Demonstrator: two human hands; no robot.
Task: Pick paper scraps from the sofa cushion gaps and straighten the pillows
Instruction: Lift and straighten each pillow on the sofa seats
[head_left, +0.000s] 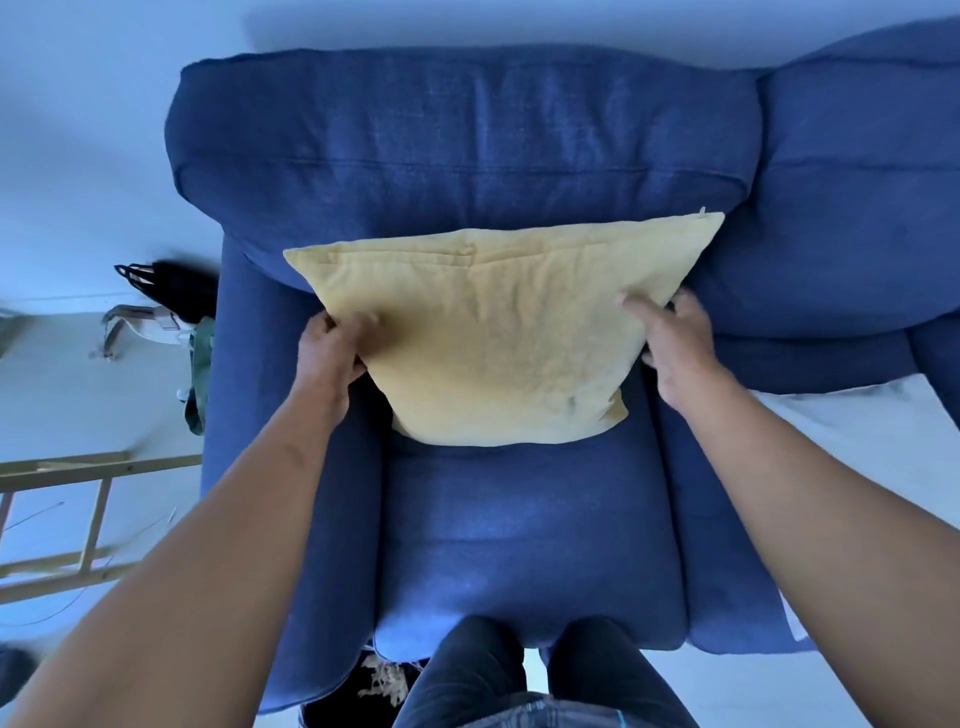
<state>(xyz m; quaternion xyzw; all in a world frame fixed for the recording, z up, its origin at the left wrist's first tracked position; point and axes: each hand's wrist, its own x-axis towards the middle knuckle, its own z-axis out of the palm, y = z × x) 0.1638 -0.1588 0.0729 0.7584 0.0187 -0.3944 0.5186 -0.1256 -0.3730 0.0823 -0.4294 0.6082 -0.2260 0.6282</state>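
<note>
- yellow throw pillow (493, 332) is standing on the seat cushion (524, 530) of the blue sofa (457, 150), leaning back against the back cushion (467, 130). top edge sits a bit crooked, right corner higher than the left
- left hand (332, 353) has its grip closed on the pillow's left edge, fingers curled round the fabric and pinching it
- right hand (672, 343) is more open, fingers spread flat against the right edge, pressing rather than clamping as far as i can tell
- so the step in hand looks like the straightening bit, not the scrap hunting
- to do it well i'd say: keep both hands level on opposite edges, nudge the right side down or the left up till the top seam runs parallel with the back cushion, then centre it on the seat
- don't drag from one corner only, soft filling just bunches up
- a pat on the front afterwards should even out the creases
- no paper scraps visible in the gaps beside the seat cushion from here, though the pillow hides the rear gap, so worth checking behind it
</note>
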